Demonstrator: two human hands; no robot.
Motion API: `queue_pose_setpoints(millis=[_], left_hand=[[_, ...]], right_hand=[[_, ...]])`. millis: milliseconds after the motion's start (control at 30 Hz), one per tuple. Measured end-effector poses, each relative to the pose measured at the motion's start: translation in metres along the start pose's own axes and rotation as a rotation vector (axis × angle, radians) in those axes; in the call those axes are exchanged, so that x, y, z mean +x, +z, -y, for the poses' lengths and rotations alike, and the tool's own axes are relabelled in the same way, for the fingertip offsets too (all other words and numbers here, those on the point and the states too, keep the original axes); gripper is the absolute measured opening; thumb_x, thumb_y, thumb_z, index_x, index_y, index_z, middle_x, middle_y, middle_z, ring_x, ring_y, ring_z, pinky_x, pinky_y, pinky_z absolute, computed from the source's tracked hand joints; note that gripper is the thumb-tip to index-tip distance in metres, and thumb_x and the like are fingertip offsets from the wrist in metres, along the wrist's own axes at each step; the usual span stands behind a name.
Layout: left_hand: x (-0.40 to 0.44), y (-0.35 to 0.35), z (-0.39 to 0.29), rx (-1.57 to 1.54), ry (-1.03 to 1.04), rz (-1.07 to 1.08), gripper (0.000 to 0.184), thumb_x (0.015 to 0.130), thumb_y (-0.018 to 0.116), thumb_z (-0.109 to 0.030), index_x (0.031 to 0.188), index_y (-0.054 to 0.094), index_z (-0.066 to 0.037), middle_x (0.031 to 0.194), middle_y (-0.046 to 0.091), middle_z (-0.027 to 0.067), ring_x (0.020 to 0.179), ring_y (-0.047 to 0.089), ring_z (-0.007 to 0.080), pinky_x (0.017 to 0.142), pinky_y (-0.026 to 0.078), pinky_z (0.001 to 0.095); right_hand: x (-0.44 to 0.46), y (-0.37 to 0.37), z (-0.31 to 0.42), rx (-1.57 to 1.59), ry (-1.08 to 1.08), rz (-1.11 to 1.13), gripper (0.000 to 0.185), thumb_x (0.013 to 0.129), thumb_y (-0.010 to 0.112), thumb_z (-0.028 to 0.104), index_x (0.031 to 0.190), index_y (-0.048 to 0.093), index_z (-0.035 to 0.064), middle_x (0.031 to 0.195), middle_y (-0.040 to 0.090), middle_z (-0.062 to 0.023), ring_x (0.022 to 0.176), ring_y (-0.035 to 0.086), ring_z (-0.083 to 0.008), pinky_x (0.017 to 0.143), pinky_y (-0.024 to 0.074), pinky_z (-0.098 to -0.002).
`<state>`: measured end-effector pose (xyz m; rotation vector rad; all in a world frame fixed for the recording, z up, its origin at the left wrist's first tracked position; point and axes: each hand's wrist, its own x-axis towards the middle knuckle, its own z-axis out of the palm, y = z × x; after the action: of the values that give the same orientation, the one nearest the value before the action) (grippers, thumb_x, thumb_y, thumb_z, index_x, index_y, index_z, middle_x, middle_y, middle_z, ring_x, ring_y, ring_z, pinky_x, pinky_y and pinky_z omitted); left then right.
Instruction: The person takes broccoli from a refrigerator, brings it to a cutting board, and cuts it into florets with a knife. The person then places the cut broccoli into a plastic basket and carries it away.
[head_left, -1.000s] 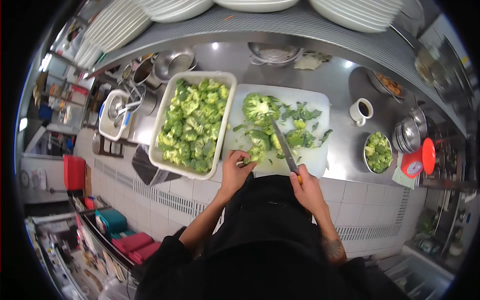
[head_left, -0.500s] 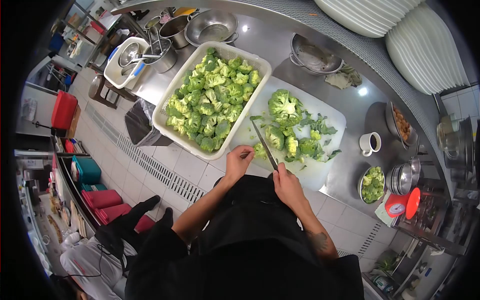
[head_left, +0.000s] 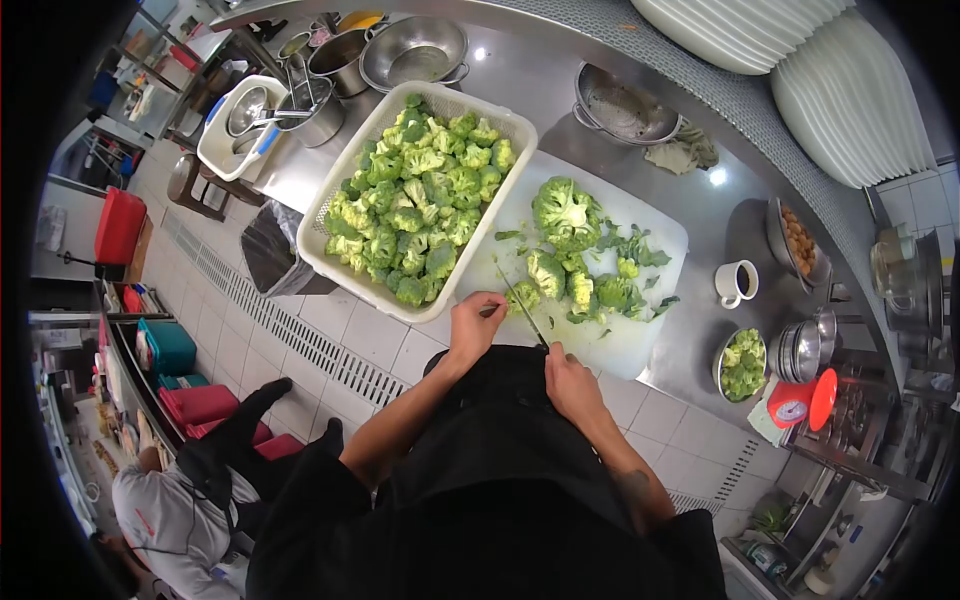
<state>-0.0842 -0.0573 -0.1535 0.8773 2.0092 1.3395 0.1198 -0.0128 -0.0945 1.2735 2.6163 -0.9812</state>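
My right hand (head_left: 573,384) is closed round the handle of a knife (head_left: 523,306), whose narrow blade points away over the near-left part of the white cutting board (head_left: 640,345). My left hand (head_left: 477,328) is curled at the board's near-left edge, fingertips pinched; a small dark spot shows there, too small to name. Just beside those fingers lies a small broccoli piece (head_left: 522,297), partly behind the blade. Farther up the board are a large broccoli head (head_left: 567,214), several smaller pieces and loose leaves (head_left: 640,248). Left of the board stands a cream basket (head_left: 318,243) heaped with broccoli florets (head_left: 415,200).
On the steel counter are a colander (head_left: 625,105), a white cup (head_left: 737,285), a bowl of broccoli (head_left: 742,365) and a red scale (head_left: 795,408). Stacked plates (head_left: 850,100) sit on the shelf above. A bin (head_left: 275,250) stands below the basket. Another person (head_left: 180,510) is at lower left.
The knife blade has turned edge-on and dropped lower, nearer the small broccoli piece. My left hand has barely moved. The other person at lower left has shifted upward in view.
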Motion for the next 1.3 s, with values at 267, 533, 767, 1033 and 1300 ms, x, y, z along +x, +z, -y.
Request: queue_pose_setpoints(millis=[267, 533, 767, 1033, 1300], left_hand=[[-0.005, -0.012, -0.036, -0.038, 0.098, 0.006, 0.008, 0.087, 0.07, 0.002, 0.094, 0.071, 0.002, 0.099, 0.071, 0.0111, 0.089, 0.072, 0.0198, 0.078, 0.059, 0.0299], [0.081, -0.101, -0.132, 0.259, 0.517, -0.317, 0.025, 0.079, 0.073, 0.003, 0.103, 0.067, -0.003, 0.101, 0.068, 0.0137, 0.087, 0.066, 0.0283, 0.077, 0.053, 0.0375], [0.069, 0.005, -0.146, 0.513, 0.854, 0.467, 0.041, 0.077, 0.077, -0.011, 0.116, 0.066, -0.006, 0.113, 0.065, 0.0154, 0.107, 0.061, 0.0342, 0.091, 0.05, 0.0438], [0.07, 0.073, -0.132, 0.862, 0.845, 0.718, 0.045, 0.079, 0.071, -0.018, 0.119, 0.061, -0.001, 0.108, 0.061, 0.0191, 0.105, 0.061, 0.0371, 0.087, 0.052, 0.0459], [0.035, 0.108, -0.088, 0.851, 0.698, 0.711, 0.051, 0.083, 0.073, -0.022, 0.126, 0.052, -0.007, 0.11, 0.058, 0.0216, 0.106, 0.059, 0.0416, 0.082, 0.054, 0.0499]], right_hand=[[-0.033, -0.05, 0.027, 0.132, -0.002, -0.218, 0.015, 0.102, 0.05, 0.015, 0.1, 0.045, 0.0013, 0.078, 0.062, -0.0289, 0.072, 0.063, -0.0501, 0.064, 0.0479, -0.0584], [-0.056, -0.088, -0.013, 0.3, 0.272, -0.491, 0.014, 0.101, 0.052, 0.011, 0.097, 0.043, 0.0004, 0.074, 0.062, -0.0284, 0.068, 0.06, -0.0504, 0.059, 0.0452, -0.055], [-0.078, -0.075, -0.036, 0.339, 0.389, -0.524, 0.015, 0.101, 0.051, 0.014, 0.099, 0.043, 0.0017, 0.071, 0.061, -0.0278, 0.068, 0.061, -0.0505, 0.059, 0.0449, -0.055], [-0.089, -0.058, -0.033, 0.384, 0.392, -0.487, 0.015, 0.1, 0.052, 0.014, 0.1, 0.045, 0.0006, 0.081, 0.064, -0.0294, 0.077, 0.061, -0.0522, 0.067, 0.0469, -0.0595], [-0.095, -0.057, -0.045, 0.43, 0.386, -0.556, 0.014, 0.1, 0.052, 0.013, 0.1, 0.048, 0.0, 0.075, 0.062, -0.0286, 0.074, 0.061, -0.0512, 0.062, 0.0453, -0.057]])
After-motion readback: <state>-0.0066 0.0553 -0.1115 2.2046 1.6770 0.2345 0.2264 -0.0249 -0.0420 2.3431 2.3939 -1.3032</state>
